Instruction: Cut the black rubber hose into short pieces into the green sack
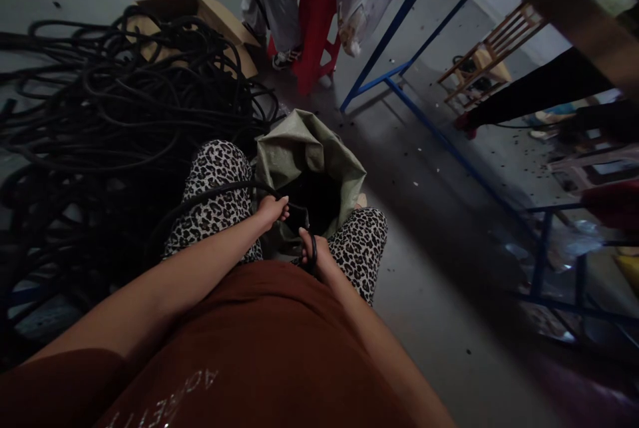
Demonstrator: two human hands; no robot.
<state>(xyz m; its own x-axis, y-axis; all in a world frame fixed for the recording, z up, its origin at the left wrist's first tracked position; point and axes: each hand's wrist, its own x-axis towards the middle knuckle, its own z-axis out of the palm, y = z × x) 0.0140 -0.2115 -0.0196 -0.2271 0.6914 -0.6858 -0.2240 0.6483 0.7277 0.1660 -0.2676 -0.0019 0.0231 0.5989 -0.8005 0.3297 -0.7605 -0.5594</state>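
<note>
A black rubber cable or hose (219,190) runs over my left knee into my left hand (273,210), whose fingers are closed round it. Its far end reaches past the fingers towards my right hand (319,249). This hand is closed on what look like black-handled scissors (314,253); a dark handle loop curves round the hand, and a small shiny part shows near the cable end. Both hands are close together above the near edge of an open grey-green sack (349,168), which stands between my knees. The sack's inside is dark, so its contents are hidden.
A large tangled heap of black cable (124,95) lies to the left, partly over an open cardboard box (212,12). Ahead, a person sits on a red stool (314,28). A blue metal frame (394,25) stands at right. Small black scraps dot the floor (424,281).
</note>
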